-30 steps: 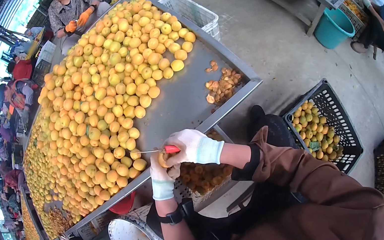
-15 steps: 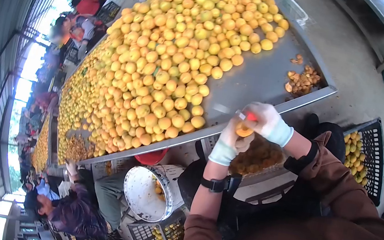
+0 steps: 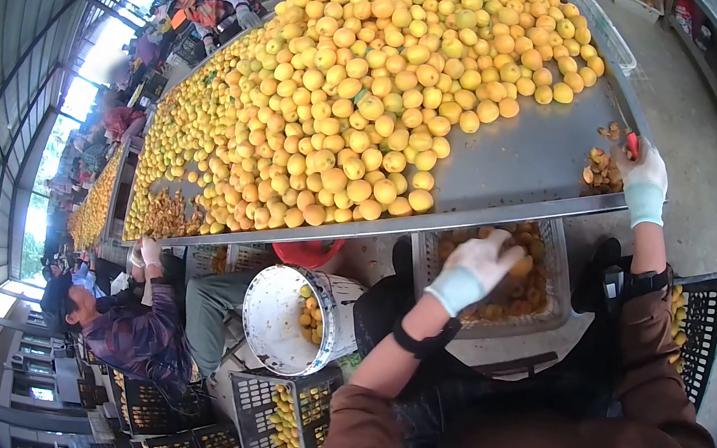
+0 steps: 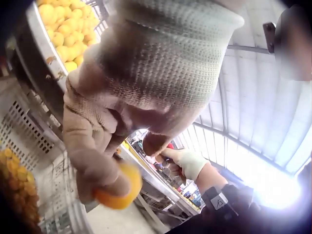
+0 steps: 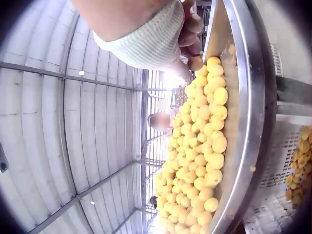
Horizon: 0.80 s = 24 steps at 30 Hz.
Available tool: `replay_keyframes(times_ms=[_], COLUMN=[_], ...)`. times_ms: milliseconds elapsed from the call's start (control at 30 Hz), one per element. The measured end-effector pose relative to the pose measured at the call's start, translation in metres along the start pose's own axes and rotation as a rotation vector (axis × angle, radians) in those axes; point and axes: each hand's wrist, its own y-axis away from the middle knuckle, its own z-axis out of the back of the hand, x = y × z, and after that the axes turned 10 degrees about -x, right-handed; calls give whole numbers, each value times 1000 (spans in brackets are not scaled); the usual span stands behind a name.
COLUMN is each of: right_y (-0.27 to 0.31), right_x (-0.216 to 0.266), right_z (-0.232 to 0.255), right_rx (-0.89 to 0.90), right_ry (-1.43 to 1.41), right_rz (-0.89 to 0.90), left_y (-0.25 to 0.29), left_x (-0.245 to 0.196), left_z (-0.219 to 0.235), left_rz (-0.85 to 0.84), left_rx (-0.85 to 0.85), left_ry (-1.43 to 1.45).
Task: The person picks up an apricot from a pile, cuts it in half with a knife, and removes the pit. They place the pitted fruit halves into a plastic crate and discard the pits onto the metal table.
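Note:
My gloved left hand (image 3: 478,266) is over a white crate (image 3: 563,303) below the table edge. At its fingertips is an orange apricot (image 4: 127,187), with a finger bent over it in the left wrist view. Halved-looking apricots (image 3: 527,298) fill the crate under the hand. Out at the table's right corner, my gloved right hand (image 3: 646,171) grips the red handle of a knife (image 3: 633,146), its blade hidden here. That hand is right beside a small heap of brown pits (image 3: 601,171) on the metal table (image 3: 517,169).
A big heap of whole apricots (image 3: 377,105) covers much of the table. Left of my legs stand a white bucket (image 3: 277,324) and a red basin (image 3: 307,252). Black crates (image 3: 693,371) flank me, and another person (image 3: 126,328) sits at the left.
My hands, earlier together around an apricot and the knife, have parted. The left went down over the crate with an apricot; the right went out to the pits. The head view has swung left.

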Motion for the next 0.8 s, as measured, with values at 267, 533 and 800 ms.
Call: replay_keyframes(times_ms=[267, 533, 800], right_y=[25, 44, 55], right_x=[18, 40, 63], right_z=[0, -29, -6], right_rx=[-14, -20, 119], right_ry=[-481, -812, -977], right_rz=[8, 281, 240], left_y=[34, 9, 16], left_x=[63, 110, 86], left_z=[135, 128, 136], left_rz=[380, 419, 431], left_rx=[-643, -549, -697], left_ry=[-355, -575, -306])
